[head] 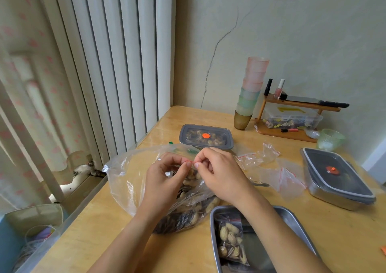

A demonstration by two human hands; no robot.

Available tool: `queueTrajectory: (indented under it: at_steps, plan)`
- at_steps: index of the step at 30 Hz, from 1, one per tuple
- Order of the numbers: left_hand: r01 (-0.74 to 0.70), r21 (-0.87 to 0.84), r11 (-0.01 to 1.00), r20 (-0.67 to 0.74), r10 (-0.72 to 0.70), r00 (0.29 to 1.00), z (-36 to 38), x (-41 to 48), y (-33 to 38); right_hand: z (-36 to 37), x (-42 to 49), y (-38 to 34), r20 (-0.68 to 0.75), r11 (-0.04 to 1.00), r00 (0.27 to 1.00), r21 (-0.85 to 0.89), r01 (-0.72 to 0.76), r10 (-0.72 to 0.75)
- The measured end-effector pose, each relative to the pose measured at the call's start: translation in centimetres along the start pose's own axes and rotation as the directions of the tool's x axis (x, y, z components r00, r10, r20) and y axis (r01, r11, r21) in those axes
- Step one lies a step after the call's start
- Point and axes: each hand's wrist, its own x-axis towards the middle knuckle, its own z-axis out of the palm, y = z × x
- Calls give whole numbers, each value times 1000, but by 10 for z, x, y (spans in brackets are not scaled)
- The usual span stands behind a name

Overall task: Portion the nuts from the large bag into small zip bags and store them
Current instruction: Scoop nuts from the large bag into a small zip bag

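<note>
Seen from the head camera, both hands meet over the desk [94, 231]. The left hand [165, 176] and right hand [219, 174] each pinch the red-striped top of a zip bag [189, 161] between thumb and forefinger, with the other fingers curled. It hangs just above the large bag [125, 178], which lies open on the desk with nuts [188, 212] inside. The zip bag seems to hold nuts too, though the layered clear plastic makes that hard to judge. By the right forearm, a tray [288, 216] holds a filled bag [229, 237]. Empty bags [286, 178] lie to the right of the hands.
</note>
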Motion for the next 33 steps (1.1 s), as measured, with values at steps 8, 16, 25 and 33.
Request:
queueTrajectory:
  at_steps: [8,16,25,33]
  plan:
    - [108,-141,984,99,-94,991,-1,-1,2,-2,0,2,-5,997,997,-18,73,-73]
    - [112,-221,969,95,-93,991,-5,3,-1,0,2,11,19,999,1000,37,-17,17]
    - [227,-242,943,211,-177,961,-5,4,-1,-1,4,15,9,961,989,233,-145,147]
    - [149,-234,961,265,-84,961,-1,-1,-3,-1,2,17,-103,941,981,317,-123,163]
